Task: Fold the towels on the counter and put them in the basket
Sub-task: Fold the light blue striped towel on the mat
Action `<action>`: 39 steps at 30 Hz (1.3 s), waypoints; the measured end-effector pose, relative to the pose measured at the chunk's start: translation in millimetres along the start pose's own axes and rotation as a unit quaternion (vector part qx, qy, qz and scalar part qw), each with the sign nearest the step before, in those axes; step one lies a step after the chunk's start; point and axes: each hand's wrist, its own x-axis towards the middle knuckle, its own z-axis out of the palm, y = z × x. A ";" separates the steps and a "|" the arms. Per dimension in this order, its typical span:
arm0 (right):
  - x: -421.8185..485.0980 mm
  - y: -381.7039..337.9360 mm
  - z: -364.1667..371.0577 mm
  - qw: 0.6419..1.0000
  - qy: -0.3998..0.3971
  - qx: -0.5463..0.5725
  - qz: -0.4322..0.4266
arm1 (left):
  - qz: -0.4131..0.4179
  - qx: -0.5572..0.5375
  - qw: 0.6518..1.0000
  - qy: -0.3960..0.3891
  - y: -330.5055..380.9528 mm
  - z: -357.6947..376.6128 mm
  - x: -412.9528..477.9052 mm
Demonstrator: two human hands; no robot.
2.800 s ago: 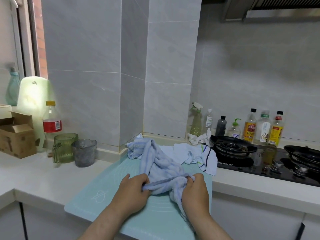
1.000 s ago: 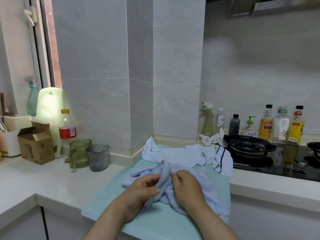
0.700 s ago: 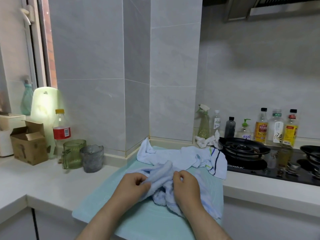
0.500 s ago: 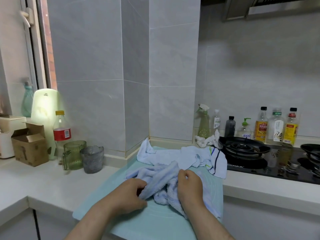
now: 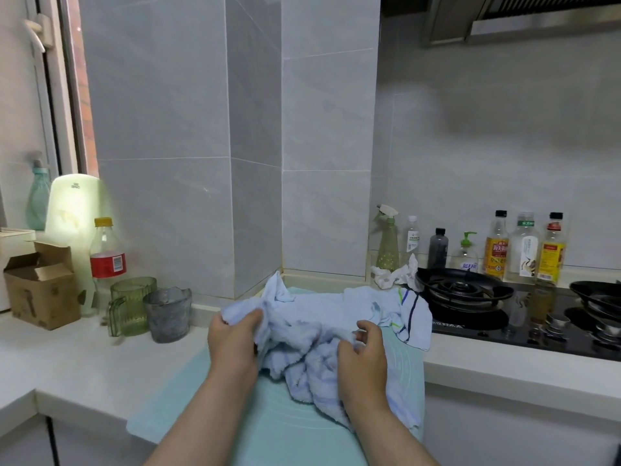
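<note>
A crumpled light blue towel (image 5: 302,351) lies on a pale green mat (image 5: 268,428) at the counter's front. My left hand (image 5: 233,341) grips its left edge, raised a little off the mat. My right hand (image 5: 364,351) pinches a fold on its right side. Behind it lies a second pale blue towel (image 5: 322,302), and a white towel with dark and green stripes (image 5: 411,317) hangs by the stove. No basket is in view.
A gas stove (image 5: 504,311) with black burners sits to the right, bottles (image 5: 524,247) along the wall behind it. At left stand a green glass mug (image 5: 131,306), a grey cup (image 5: 168,314), a cola bottle (image 5: 107,260) and a cardboard box (image 5: 40,287).
My hands have moved apart: the left has lifted the towel's left edge up and leftward, the right has shifted to the right, spreading the bunched towel wider.
</note>
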 end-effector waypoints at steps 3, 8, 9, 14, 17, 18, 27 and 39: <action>-3.1 -3.5 -1.9 1.000 -0.002 0.022 -0.012 | 0.045 0.154 0.983 -0.089 -20.1 3.7 -22.8; 0.3 -1.7 -3.7 0.998 -0.019 0.056 -0.004 | 0.056 0.240 0.953 -0.174 -39.1 4.9 -33.3; -0.3 -2.2 -4.2 0.998 -0.030 0.056 -0.005 | 0.053 0.245 0.952 -0.175 -38.1 4.4 -32.9; -2.3 1.4 -2.2 0.996 -0.080 -0.013 -0.033 | 0.016 0.256 0.940 -0.226 -42.9 3.2 -30.5; 0.4 4.8 -0.3 0.994 -0.072 -0.060 -0.054 | 0.022 0.291 0.932 -0.216 -45.6 2.7 -26.3; 1.5 7.0 0.4 0.992 -0.065 -0.084 -0.067 | 0.026 0.288 0.933 -0.212 -45.0 2.8 -26.2; 3.2 10.5 2.7 0.987 -0.034 -0.124 -0.095 | 0.031 0.206 0.959 -0.194 -40.7 4.8 -23.8; -19.1 1.9 -39.2 0.961 -0.012 -0.260 -0.095 | 0.058 0.259 0.937 -0.227 -45.4 4.5 -25.2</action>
